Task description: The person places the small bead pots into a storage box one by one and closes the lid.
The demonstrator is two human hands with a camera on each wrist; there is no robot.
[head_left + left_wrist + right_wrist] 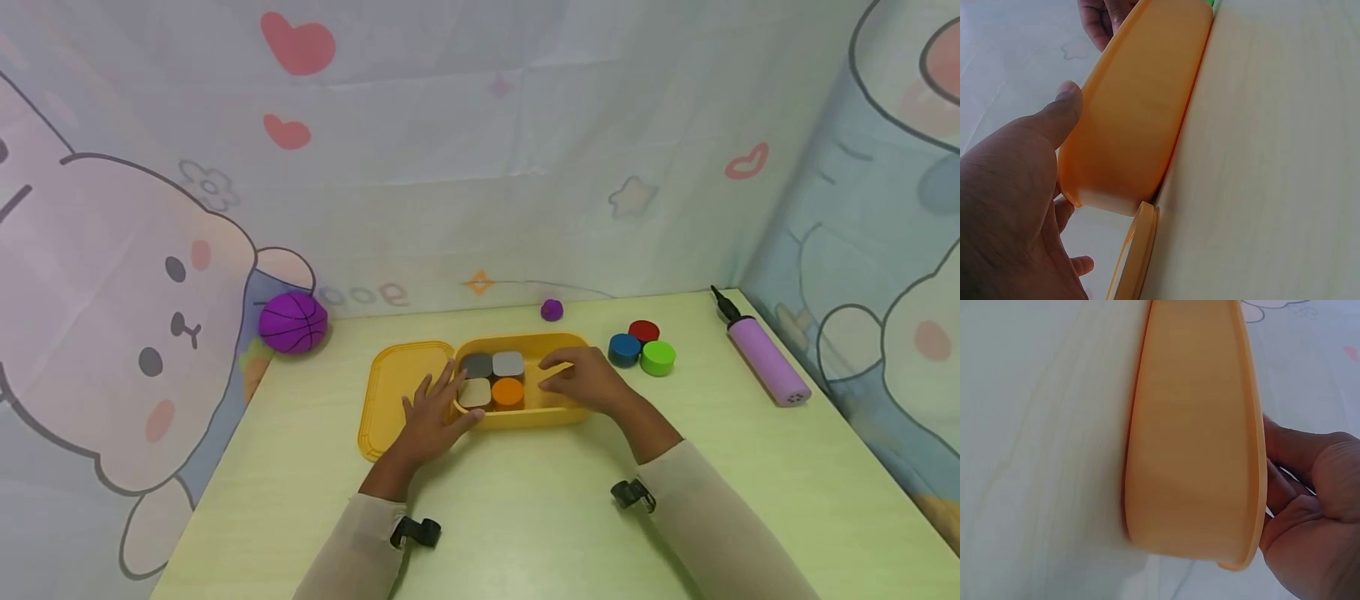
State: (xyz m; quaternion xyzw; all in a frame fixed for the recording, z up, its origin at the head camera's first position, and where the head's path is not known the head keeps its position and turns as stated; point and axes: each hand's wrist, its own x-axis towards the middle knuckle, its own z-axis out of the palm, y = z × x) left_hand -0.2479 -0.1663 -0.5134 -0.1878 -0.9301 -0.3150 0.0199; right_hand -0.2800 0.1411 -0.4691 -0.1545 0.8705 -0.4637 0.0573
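A yellow-orange rectangular box [551, 419] sits on the table. In its left part stand a dark grey block [477, 364], a light grey block [508, 364], a beige block [475, 392] and an orange round block [508, 393]. My left hand [433, 421] spreads its fingers over the box's left end, thumb at the front rim. Over the right part, my right hand [588, 379] has fingers and thumb bent, with a gap between the tips and nothing visible in it. The right wrist view hides its fingertips behind the box wall.
The yellow lid [386, 392] lies left of the box. Blue [624, 350], red [644, 332] and green [657, 358] round blocks are grouped at right. Beyond lies a purple hand pump [768, 360]. A purple ball [293, 322] and small purple object [552, 310] are at the back.
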